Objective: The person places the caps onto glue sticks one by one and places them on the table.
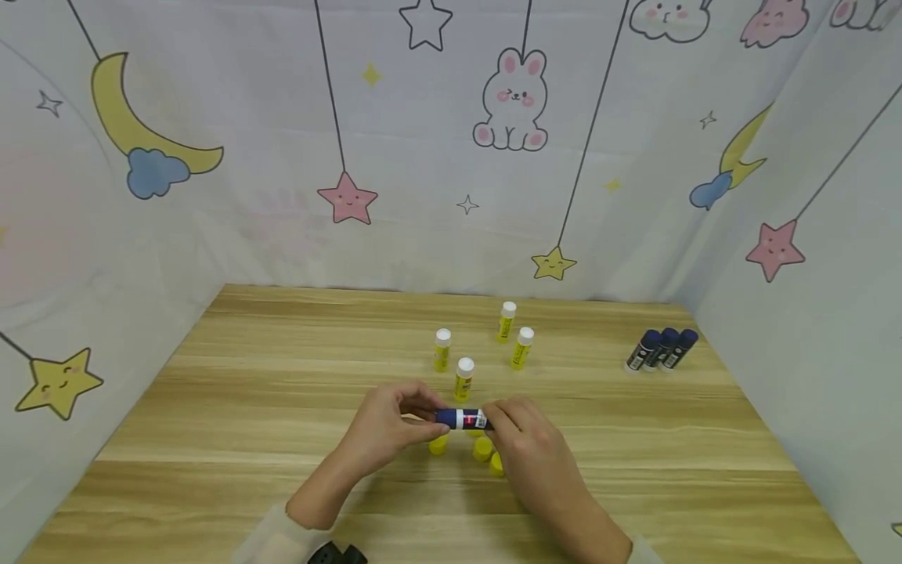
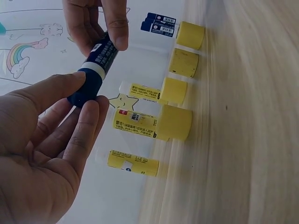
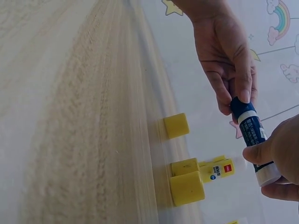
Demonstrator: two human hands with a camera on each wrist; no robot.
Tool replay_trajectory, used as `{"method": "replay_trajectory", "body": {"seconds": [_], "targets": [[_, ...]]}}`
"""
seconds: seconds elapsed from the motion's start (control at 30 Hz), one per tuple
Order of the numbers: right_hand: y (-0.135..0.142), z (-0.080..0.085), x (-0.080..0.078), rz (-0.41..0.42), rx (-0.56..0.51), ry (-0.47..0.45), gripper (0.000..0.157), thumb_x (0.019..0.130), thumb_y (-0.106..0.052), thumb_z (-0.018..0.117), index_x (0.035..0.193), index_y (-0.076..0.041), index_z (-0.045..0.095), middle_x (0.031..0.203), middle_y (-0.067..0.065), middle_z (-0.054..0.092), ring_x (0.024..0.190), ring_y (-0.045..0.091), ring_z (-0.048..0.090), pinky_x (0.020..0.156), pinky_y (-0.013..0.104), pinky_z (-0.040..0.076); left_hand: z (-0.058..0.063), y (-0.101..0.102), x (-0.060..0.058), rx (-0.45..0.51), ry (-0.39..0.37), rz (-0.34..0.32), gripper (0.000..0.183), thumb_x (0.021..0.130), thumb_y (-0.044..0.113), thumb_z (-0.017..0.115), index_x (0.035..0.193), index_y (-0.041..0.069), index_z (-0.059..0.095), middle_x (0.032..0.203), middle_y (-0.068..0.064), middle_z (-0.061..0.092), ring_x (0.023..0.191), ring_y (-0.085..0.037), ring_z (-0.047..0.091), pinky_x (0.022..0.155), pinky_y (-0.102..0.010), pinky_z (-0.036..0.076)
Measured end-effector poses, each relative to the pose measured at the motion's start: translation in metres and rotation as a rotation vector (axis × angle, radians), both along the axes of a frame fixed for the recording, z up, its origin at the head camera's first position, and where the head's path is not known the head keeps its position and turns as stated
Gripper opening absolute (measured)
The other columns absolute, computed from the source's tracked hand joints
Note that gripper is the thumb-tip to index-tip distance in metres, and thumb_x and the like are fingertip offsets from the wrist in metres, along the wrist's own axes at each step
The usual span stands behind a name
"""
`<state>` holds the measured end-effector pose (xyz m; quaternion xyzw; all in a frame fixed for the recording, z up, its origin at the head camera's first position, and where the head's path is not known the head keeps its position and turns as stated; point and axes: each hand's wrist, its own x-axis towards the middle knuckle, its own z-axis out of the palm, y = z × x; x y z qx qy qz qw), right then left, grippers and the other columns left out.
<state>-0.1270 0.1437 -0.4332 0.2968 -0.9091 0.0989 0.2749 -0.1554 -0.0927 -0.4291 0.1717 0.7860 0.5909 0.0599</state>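
Both hands hold a dark blue glue stick (image 1: 468,419) lying roughly level above the table. My left hand (image 1: 386,427) pinches its dark blue capped end (image 3: 241,107) between thumb and fingers. At the other end, my right hand (image 1: 537,456) grips the labelled body near the white base (image 3: 267,174). A white band separates cap and body; no gap shows there. Below the hands stand several short yellow caps (image 1: 482,449), partly hidden by the fingers. Just beyond is a yellow glue stick (image 1: 463,381) with a white top, standing upright.
More yellow glue sticks (image 1: 441,350) stand farther back on the wooden table (image 1: 296,345). Three dark blue glue sticks (image 1: 641,351) stand together at the back right. A patterned white curtain (image 1: 423,251) encloses the back and sides. Something black (image 1: 338,554) shows by the left sleeve.
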Motion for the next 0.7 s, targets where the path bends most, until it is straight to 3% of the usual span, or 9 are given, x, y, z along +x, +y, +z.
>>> {"method": "replay_trajectory", "body": {"seconds": [0.7], "targets": [[-0.0006,0.0041,-0.0003,0.041,-0.048,0.026,0.041,0.075,0.000,0.089,0.112,-0.003,0.073,0.107,0.006,0.070,0.101,0.020,0.066,0.091,0.031,0.058,0.0009,0.0058,0.0005,-0.010,0.002,0.025,0.021,0.082,0.016,0.086,0.099,0.013,0.075,0.098,-0.001,0.075,0.086,-0.017,0.072,0.074,-0.027,0.060]]}}
